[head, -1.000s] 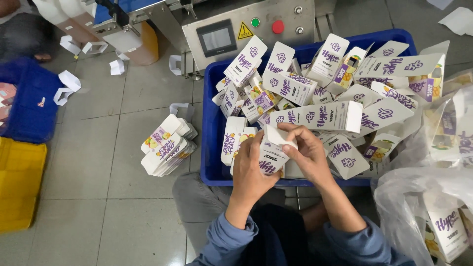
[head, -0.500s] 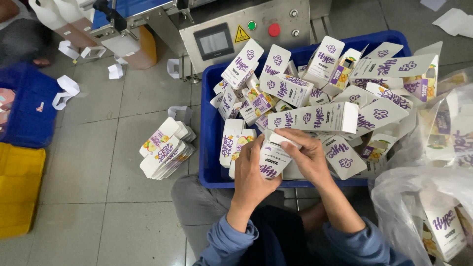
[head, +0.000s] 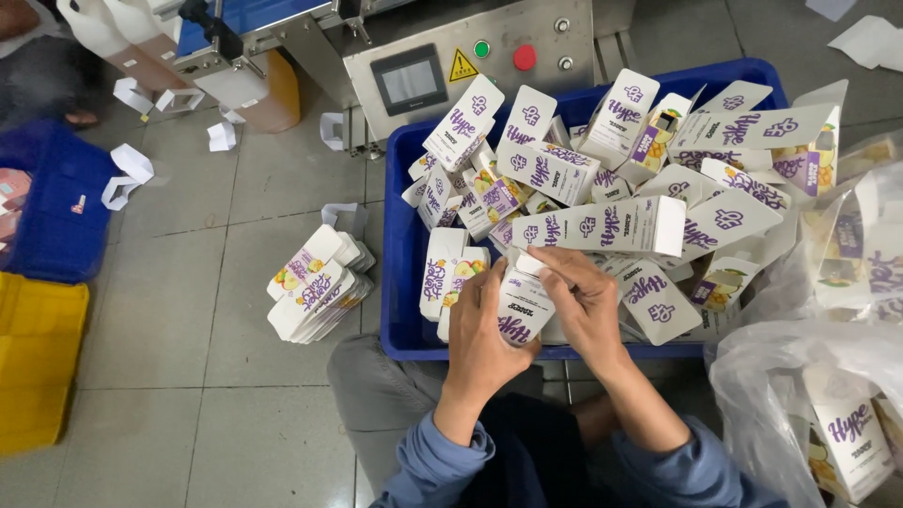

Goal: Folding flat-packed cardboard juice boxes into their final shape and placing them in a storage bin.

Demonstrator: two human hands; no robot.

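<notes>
A: Entry, head view. What differs from half a second ago?

B: Little. My left hand (head: 484, 329) and right hand (head: 580, 303) stay together on the same small white carton (head: 523, 306), just above the near rim of the blue crate (head: 403, 310). My right fingers have moved up onto the carton's open top flap.

A: Grip state?

B: Left hand clamped round the carton's lower body; right hand pinching the flap. Carton upright, purple lettering facing me.

A: Counts, near to far?

B: Two hands, one carton held. One clear plastic bag (head: 800, 386) at my right with several like cartons inside. One stack of flat cartons (head: 318, 287) on the floor left of the crate; number not countable. One yellow bin (head: 38, 367) and one dark blue bin (head: 56, 216) at far left. Crate: a loose heap of cartons, too jumbled to count.

A: Labels and signs?

B: Cartons white with purple script and a fruit picture on one side. Beyond the crate, a steel machine (head: 470, 56) carries one dark screen, one yellow triangular warning sign (head: 462, 66), one green button, one red button (head: 525, 57).
</notes>
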